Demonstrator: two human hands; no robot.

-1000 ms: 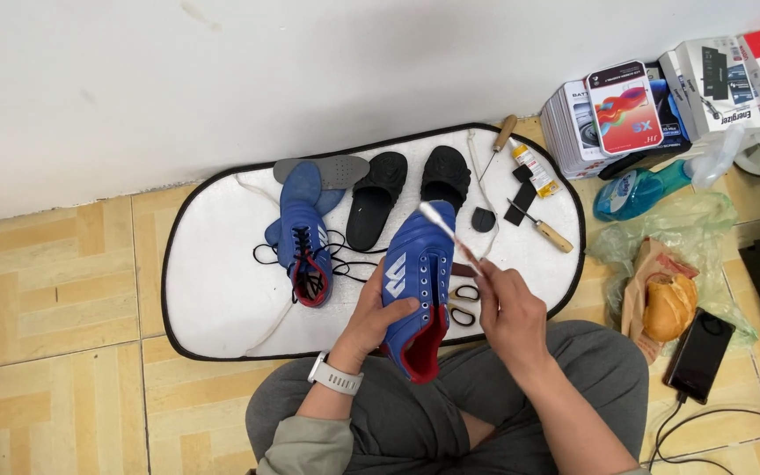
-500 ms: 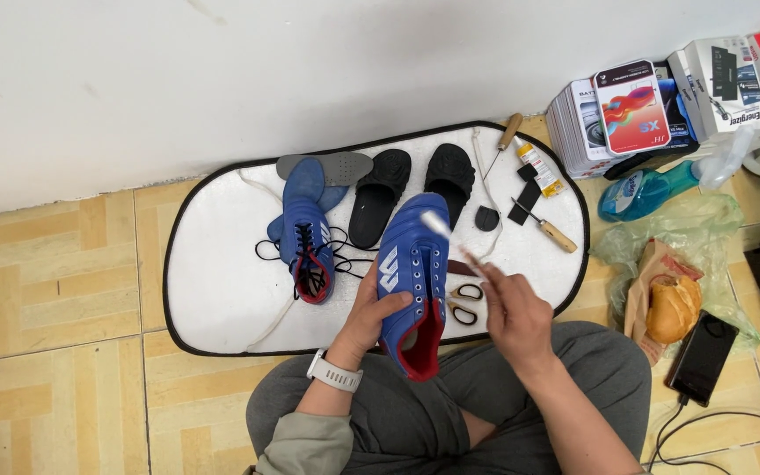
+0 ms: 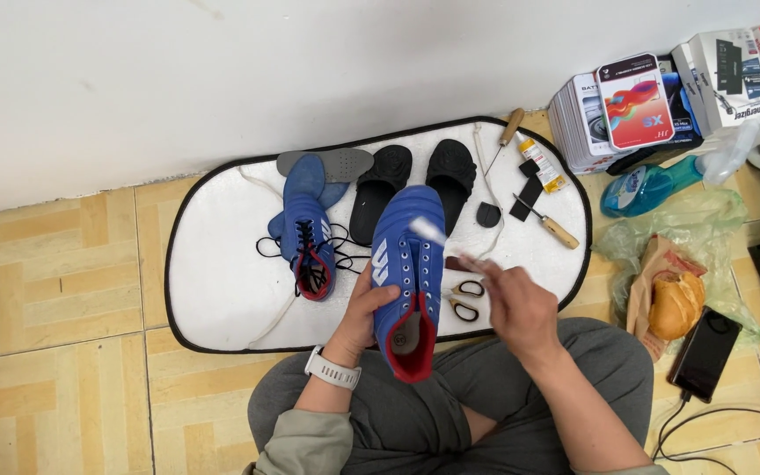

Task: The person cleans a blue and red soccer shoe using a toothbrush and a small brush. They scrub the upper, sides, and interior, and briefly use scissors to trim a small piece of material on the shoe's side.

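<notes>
Left hand point(image 3: 364, 317) is closed around the side of a blue shoe point(image 3: 408, 273), thumb on the upper, holding it over the near edge of the white mat point(image 3: 222, 290). The shoe has white stripes, a red lining and no laces. Right hand point(image 3: 512, 303) is blurred beside the shoe's right, fingers pinched toward a white lace end point(image 3: 428, 230); actual hold cannot be confirmed. Scissors point(image 3: 465, 299) lie just beneath that hand.

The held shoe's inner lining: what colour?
Red, on the blue shoe in the left hand; head view.
</notes>
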